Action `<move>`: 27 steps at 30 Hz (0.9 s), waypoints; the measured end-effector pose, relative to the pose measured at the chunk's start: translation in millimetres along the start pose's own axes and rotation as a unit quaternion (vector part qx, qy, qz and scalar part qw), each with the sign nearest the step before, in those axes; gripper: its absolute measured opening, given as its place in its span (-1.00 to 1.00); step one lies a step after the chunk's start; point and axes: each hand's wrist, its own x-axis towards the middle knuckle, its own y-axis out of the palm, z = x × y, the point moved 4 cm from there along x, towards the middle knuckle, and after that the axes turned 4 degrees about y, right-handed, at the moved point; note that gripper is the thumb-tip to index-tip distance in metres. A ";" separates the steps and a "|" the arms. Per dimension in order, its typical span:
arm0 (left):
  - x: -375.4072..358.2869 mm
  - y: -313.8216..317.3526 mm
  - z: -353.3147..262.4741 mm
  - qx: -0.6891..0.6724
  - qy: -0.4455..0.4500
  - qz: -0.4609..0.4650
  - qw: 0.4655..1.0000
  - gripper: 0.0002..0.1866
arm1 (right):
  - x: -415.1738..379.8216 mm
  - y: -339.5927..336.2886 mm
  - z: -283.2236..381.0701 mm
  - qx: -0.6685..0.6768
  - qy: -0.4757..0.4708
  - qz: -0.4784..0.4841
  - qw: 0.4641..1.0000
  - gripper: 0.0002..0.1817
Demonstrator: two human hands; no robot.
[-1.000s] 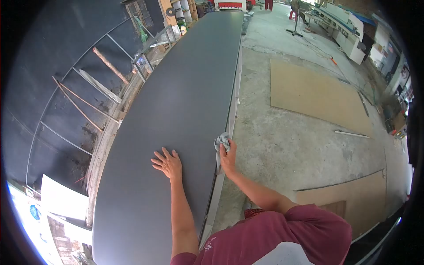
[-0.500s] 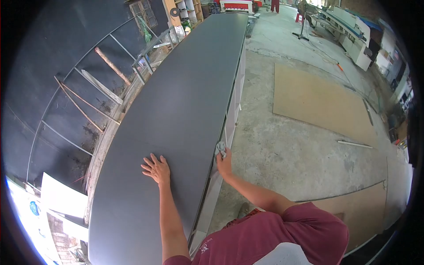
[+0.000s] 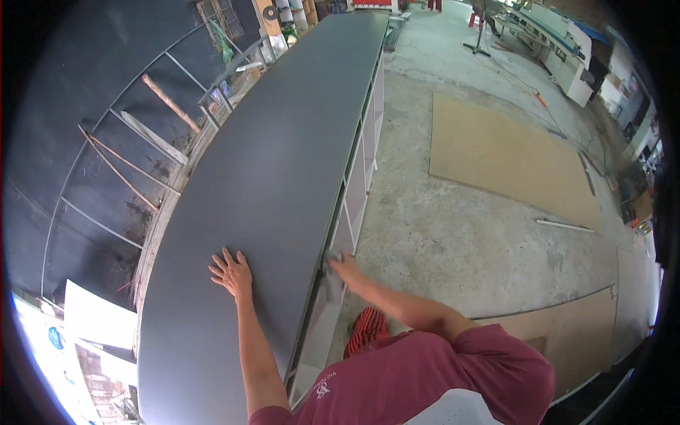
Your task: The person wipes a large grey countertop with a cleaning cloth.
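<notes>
My left hand (image 3: pixel 232 274) lies flat with spread fingers on the long dark grey top of a cabinet (image 3: pixel 262 170). Along the cabinet's right edge, my right hand (image 3: pixel 344 268) is closed on a grey rag (image 3: pixel 331 261). That hand is blurred, and only a little of the rag shows beside the fingers. Below the edge, the white compartments (image 3: pixel 347 219) of the cabinet's open side are visible.
Brown boards (image 3: pixel 513 159) lie on the concrete floor to the right, with a thin strip (image 3: pixel 564 225) nearby. Wooden sticks (image 3: pixel 170 103) and a metal frame lean on the dark wall at left. A long machine (image 3: pixel 552 46) stands at the far right.
My right hand has come nearer to me along the cabinet's edge with the rag. My left hand stays flat on the top. The whole view has shifted slightly.
</notes>
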 end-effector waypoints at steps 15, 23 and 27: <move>11.0 18.9 -3.5 0.023 0.003 0.005 1.000 -0.44 | 23.0 -32.5 21.7 -0.272 -0.083 0.160 0.945 -0.36; 18.5 22.9 -8.1 0.001 0.012 -0.026 1.000 -0.49 | 178.3 -112.7 208.4 0.039 -0.126 -0.120 0.984 -0.53; 21.0 12.6 -23.6 -0.003 0.007 -0.018 1.000 -0.50 | 221.5 -136.9 248.7 -0.123 -0.307 -0.213 0.920 -0.59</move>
